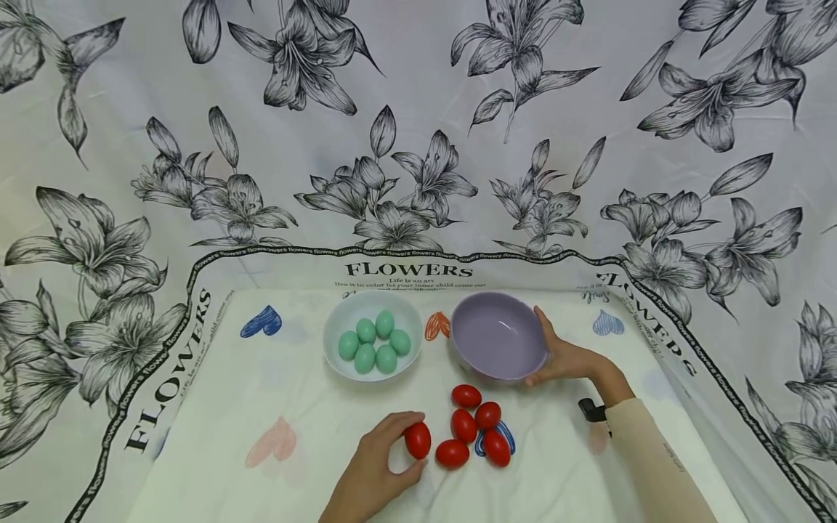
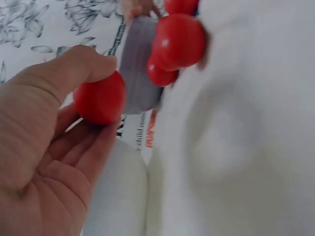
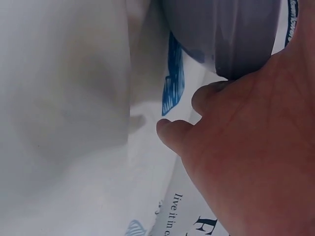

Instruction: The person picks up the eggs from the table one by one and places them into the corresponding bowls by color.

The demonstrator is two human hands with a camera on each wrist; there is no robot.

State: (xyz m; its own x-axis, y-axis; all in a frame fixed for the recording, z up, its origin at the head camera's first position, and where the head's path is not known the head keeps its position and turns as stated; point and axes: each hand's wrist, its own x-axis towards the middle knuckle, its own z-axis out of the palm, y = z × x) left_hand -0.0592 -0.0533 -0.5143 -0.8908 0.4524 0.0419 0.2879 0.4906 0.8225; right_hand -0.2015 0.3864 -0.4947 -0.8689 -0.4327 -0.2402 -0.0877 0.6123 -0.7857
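Observation:
My left hand (image 1: 381,459) pinches a red egg (image 1: 418,440) between thumb and fingertips, just left of several more red eggs (image 1: 463,426) on the table. In the left wrist view that held egg (image 2: 101,100) sits at the ends of the thumb and fingers. An empty purple bowl (image 1: 498,336) stands behind the loose eggs. At its right side my right hand (image 1: 567,359) holds it, fingers toward the back and thumb at the front. The right wrist view shows this hand (image 3: 251,132) against the bowl's outer wall (image 3: 221,34), with some fingertips hidden.
Left of the purple bowl stands a white bowl (image 1: 332,362) with several pale green eggs (image 1: 365,359) in it. A white cloth (image 1: 216,407) printed with hearts covers the table. Behind hangs a flower-patterned cloth (image 1: 418,94).

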